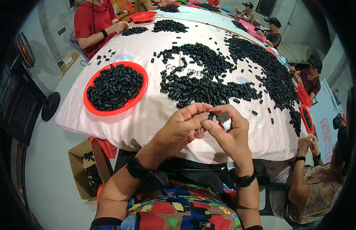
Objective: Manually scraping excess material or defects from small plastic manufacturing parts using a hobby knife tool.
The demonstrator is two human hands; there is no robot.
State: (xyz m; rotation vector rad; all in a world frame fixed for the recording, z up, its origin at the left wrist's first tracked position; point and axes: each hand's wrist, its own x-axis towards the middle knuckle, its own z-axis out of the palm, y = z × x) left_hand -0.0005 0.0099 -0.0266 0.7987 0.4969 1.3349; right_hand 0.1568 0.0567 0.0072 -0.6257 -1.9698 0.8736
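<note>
My left hand [182,123] and my right hand [232,132] meet just above the near side of the table. Between their fingertips is a small black plastic piece [211,115], pinched by my left thumb and fingers and partly hidden by them. My right hand is closed around a flat, shiny metal blade [225,119], whose edge lies close to the piece. Right beyond my hands spreads a heap of similar black pieces [193,90]. Left of them stands a round red basin [145,90] filled with more such pieces.
A pale pink cloth [124,128] covers the table. A long heap of black pieces [262,73] runs along its right side. An open cardboard box [76,168] with black pieces stands on the floor at left. Co-workers sit around, one close at the right [312,184].
</note>
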